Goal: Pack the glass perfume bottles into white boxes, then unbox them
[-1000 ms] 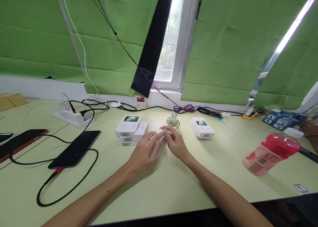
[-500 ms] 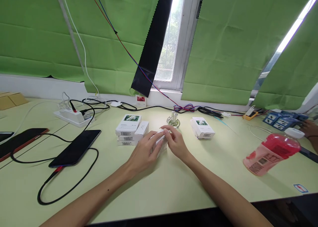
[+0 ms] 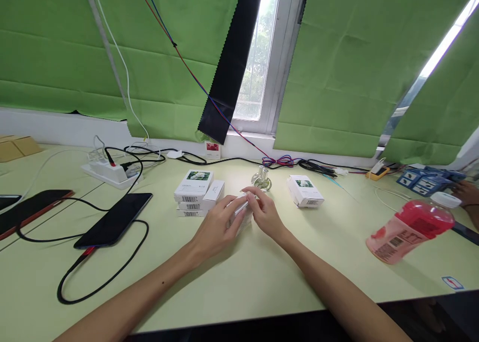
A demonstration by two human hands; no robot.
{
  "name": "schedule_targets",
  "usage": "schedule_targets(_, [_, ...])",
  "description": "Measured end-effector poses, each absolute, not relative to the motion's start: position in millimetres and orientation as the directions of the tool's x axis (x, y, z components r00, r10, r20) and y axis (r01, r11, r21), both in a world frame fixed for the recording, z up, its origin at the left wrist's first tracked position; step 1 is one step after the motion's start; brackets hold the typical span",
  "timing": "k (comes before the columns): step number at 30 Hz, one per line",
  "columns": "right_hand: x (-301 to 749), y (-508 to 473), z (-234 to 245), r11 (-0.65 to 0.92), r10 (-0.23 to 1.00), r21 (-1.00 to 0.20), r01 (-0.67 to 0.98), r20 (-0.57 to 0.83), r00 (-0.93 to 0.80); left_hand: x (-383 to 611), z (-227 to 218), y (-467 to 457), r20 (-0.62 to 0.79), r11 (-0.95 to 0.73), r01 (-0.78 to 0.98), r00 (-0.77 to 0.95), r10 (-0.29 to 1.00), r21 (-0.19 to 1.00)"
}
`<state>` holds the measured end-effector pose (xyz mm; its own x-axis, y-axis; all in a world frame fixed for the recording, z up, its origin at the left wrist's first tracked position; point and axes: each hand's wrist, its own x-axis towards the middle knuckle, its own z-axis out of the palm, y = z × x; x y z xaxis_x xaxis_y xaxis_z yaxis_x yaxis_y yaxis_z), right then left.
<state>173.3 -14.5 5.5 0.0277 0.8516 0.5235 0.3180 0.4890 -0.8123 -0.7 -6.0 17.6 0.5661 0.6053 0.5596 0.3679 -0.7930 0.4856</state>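
Between my two hands is a small white box [image 3: 239,210], mostly covered by the fingers. My left hand [image 3: 217,226] is closed around its left side, thumb at the front. My right hand [image 3: 265,212] pinches the box's upper right end with bent fingers. Just left of them stands a stack of white boxes [image 3: 193,185] with a white flower picture on top, and a narrow white box [image 3: 214,191] rests against its right side. Small glass bottles [image 3: 261,179] stand behind my hands. Another white flower box [image 3: 305,191] lies to the right.
A phone [image 3: 114,220] with a looped black cable and a power strip [image 3: 112,175] are on the left. A pink drink bottle [image 3: 411,227] stands at right. Blue boxes [image 3: 428,181] and another person's hand [image 3: 466,193] are at far right. Cables [image 3: 316,168] run along the wall.
Both hands keep nearly the same hold on the white box. The whole view has shifted slightly; the objects on the table stay in place.
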Motion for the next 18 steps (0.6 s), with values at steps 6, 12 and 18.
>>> schedule_targets(6, [173.9, -14.5, 4.9, 0.484, 0.854, -0.808, 0.336, 0.52, 0.02, -1.1, 17.7, -5.7, 0.547, -0.789, 0.36, 0.575, 0.608, 0.499])
schedule_targets(12, [173.8, -13.8, 5.2, 0.494, 0.847, -0.8, 0.34, 0.531, 0.019, -2.1, 16.8, -4.5, 0.538, -0.788, 0.356, 0.585, 0.607, 0.502])
schedule_targets(18, [173.7, -15.4, 7.4, 0.469, 0.865, -0.819, 0.331, 0.501, 0.014, -2.4, 15.7, -3.1, 0.542, -0.798, 0.35, 0.595, 0.593, 0.49])
